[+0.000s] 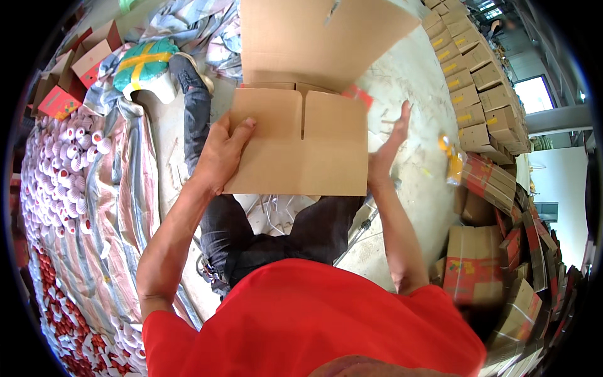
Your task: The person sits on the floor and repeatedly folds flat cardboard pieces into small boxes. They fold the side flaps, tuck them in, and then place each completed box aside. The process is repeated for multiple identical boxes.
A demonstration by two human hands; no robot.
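Note:
A brown cardboard box (314, 135) rests over my knees, its two near flaps folded flat and a large flap (314, 38) standing up behind. My left hand (221, 154) lies on the left flap, thumb on top and fingers round its edge. My right hand (386, 147) presses flat and upright against the box's right side, fingers straight. I sit in a red shirt and dark trousers.
Many small white and red cups (69, 169) lie on a striped sheet at my left. Red and white small cartons (75, 69) sit at upper left. Stacks of taped brown boxes (471, 81) and printed flat cartons (490, 251) line the right. Grey concrete floor (408, 69) lies ahead.

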